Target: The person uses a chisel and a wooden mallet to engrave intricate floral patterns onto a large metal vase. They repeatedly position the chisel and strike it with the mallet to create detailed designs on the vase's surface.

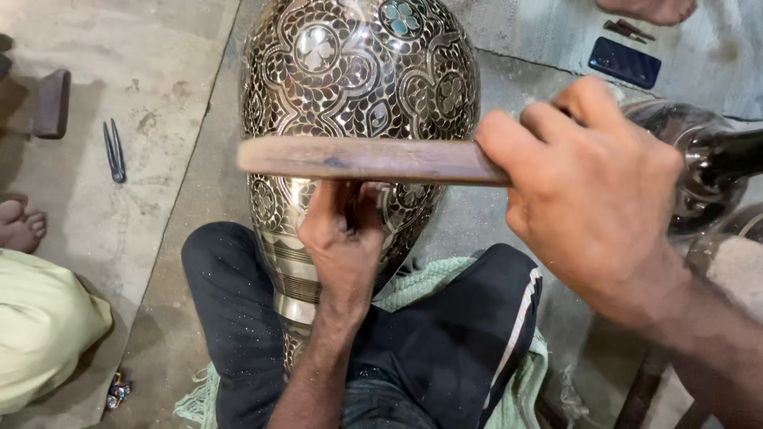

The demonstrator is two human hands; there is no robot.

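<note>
Clearly the engraved metal vase [358,87] lies tilted across the person's lap, cradled between the dark-trousered knees [238,294] so its patterned belly faces up; its long axis runs from bottom centre to top centre of the frame, narrow neck toward the body, wide belly away. The left hand [343,238] is clenched around a small tool I cannot make out, pressed to the vase. The right hand [592,191] grips a wooden stick [366,159], held crosswise just above it
</note>
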